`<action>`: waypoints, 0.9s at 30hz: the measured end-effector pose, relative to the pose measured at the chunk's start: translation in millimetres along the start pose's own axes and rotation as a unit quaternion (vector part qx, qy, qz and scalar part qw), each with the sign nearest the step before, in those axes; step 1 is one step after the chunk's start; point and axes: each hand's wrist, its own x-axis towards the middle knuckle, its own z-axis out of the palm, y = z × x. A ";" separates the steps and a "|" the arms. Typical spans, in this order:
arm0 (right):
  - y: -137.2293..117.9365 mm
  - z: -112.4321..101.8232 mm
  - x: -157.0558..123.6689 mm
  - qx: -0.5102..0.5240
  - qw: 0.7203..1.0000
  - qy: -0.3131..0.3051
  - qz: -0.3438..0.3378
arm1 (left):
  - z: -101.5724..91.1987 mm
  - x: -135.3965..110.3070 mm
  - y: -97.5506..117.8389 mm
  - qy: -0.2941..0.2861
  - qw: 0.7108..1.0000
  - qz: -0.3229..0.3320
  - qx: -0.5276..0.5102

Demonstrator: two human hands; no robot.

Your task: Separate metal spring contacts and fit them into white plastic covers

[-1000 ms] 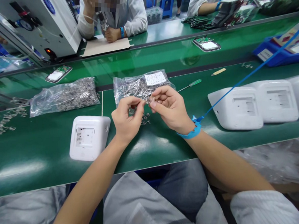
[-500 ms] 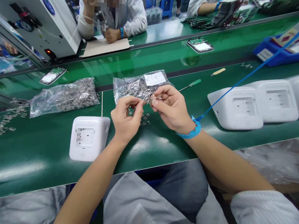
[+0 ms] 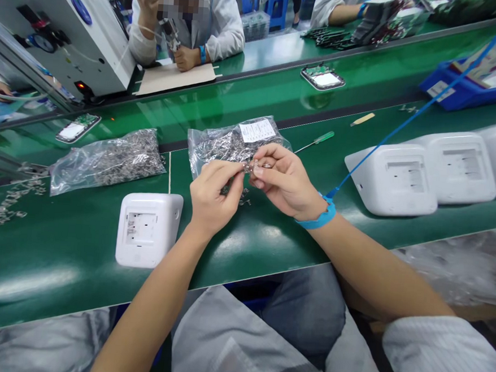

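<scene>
Small metal clips (image 3: 249, 166) are pinched between my two hands, above the green bench. My left hand (image 3: 215, 198) is closed, thumb and forefinger on the left end of the little pieces. My right hand (image 3: 284, 183), with a blue wrist strap (image 3: 320, 215), grips the same cluster from the right, fingers curled. Their exact shape is too small to make out. Behind my hands lies a clear bag of metal clips (image 3: 221, 146) with a white label. A few loose clips lie on the bench, partly hidden below my left hand. A white plastic housing (image 3: 148, 230) stands left of my left forearm.
Another bag of metal clips (image 3: 118, 157) lies at left. White housings (image 3: 405, 183) stand in a row at right. Beyond the bag are a green-handled screwdriver (image 3: 317, 141) and a blue bin (image 3: 471, 88). A conveyor carries circuit-board units (image 3: 323, 77). A co-worker sits opposite.
My left hand has moved slightly right and up, its fingers closer to my right hand. The right hand has barely shifted. Units on the conveyor have slid left.
</scene>
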 end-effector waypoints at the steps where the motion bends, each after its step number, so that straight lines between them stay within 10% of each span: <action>1: -1.1 -0.5 0.0 0.007 1.000 -0.004 0.015 | 0.0 -0.1 0.5 -0.003 1.000 0.002 0.005; 7: -6.3 -5.3 0.5 0.011 0.997 -0.044 0.062 | 0.6 0.1 -1.0 -0.006 0.999 0.013 0.028; 19: -9.4 -4.7 -5.0 -0.312 0.931 0.000 -0.191 | 0.1 -1.5 -3.9 0.040 0.996 0.013 0.083; 27: -10.2 -7.4 -5.6 -0.336 0.928 0.000 -0.165 | 1.4 -3.6 -5.9 0.039 0.995 0.034 0.086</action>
